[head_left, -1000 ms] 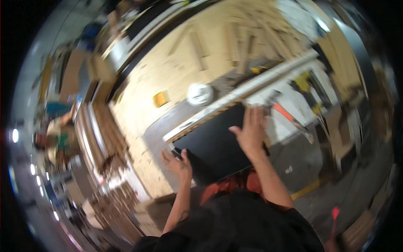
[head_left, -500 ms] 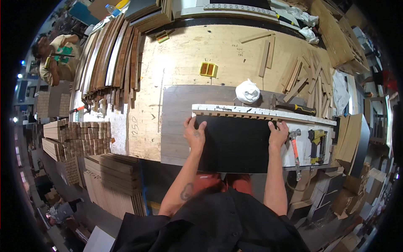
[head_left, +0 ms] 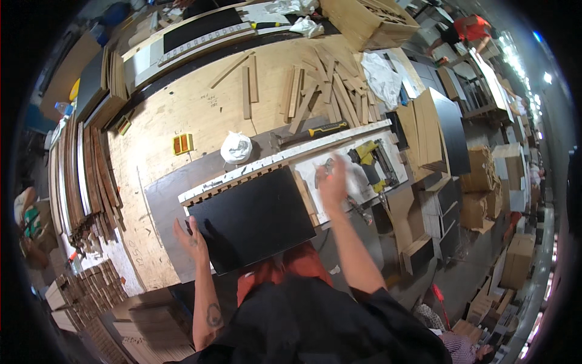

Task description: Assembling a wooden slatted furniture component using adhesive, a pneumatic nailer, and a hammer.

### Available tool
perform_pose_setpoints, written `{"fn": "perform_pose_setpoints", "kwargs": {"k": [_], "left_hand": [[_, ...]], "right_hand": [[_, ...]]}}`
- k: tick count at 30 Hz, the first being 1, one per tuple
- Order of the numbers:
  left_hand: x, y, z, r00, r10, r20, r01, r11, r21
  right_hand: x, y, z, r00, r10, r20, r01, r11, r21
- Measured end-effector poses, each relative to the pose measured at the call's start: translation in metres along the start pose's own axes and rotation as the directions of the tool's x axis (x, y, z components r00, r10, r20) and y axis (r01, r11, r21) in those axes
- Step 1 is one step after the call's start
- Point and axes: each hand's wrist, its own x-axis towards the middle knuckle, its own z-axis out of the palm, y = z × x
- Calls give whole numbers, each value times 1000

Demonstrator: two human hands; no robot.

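Note:
A black rectangular panel (head_left: 260, 218) lies on the bench in front of me. A white-painted strip (head_left: 285, 151) with a notched wooden edge runs along its far side. My left hand (head_left: 191, 241) is at the panel's left edge, fingers apart, thumb close to the black surface. My right hand (head_left: 332, 185) is over a hammer (head_left: 359, 208) with an orange and grey handle, right of the panel. Motion smears its fingers, so I cannot tell if they close on the handle. A yellow and black nail gun (head_left: 374, 162) lies just beyond.
Past the strip are a white wrapped bundle (head_left: 236, 148), another hammer (head_left: 309, 133) with a yellow and black handle, and loose wooden sticks (head_left: 333, 82). A small yellow box (head_left: 182, 144) sits farther left. Stacked boards (head_left: 85, 176) line the left side. A co-worker in orange (head_left: 471, 30) stands far right.
My view has turned to the right. My right hand has left the strip's right end and reached over the orange-handled hammer. My left hand has shifted from the strip to the panel's left edge.

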Motion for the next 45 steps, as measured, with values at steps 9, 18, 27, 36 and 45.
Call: {"fn": "perform_pose_setpoints", "kwargs": {"k": [9, 18, 27, 36, 45], "left_hand": [[-108, 142, 44, 947, 129, 296, -22, 940, -341], [-234, 352, 66, 279, 583, 763, 33, 788, -614], [-170, 284, -20, 217, 735, 642, -467, 656, -593], [-131, 279, -8, 356, 320, 878, 882, 196, -429], [-101, 254, 27, 99, 307, 946, 969, 185, -161]], "right_hand": [[89, 133, -119, 823, 234, 518, -26, 926, -377], [81, -14, -324, 678, 454, 578, -728, 310, 611], [1, -66, -309, 798, 379, 468, -468, -99, 878], [-67, -114, -234, 774, 310, 553, -549, -108, 829], [-25, -143, -212, 945, 227, 235, -307, 376, 874]]}}
